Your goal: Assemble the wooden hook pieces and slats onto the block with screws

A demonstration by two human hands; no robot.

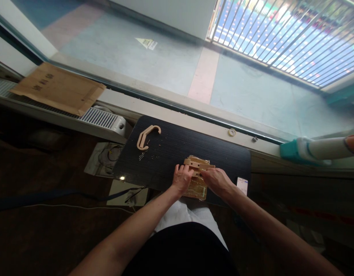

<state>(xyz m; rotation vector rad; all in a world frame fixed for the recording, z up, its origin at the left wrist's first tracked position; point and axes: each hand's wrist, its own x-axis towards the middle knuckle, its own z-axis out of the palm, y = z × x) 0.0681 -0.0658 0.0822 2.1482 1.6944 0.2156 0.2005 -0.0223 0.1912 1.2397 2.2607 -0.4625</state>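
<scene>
A light wooden piece with dark holes (195,164) lies across a package wrapped in shiny brown tape (196,191) near the table's front edge. My left hand (182,178) is closed on the left end of the wooden piece, fingers bent over it. From the right, my right hand (217,181) is closed in a fist against the same piece; what it grips is hidden by the fingers. A wooden hook with curved ends (142,138) rests at the table's left. Several small screws (141,155) lie just below it.
The dark table (171,142) stands against a window sill (194,115). A phone (242,185) lies at its right edge. On the sill are a tape roll (231,132) and a small metal part (254,139). A brown envelope (60,88) covers a radiator (99,118) at left.
</scene>
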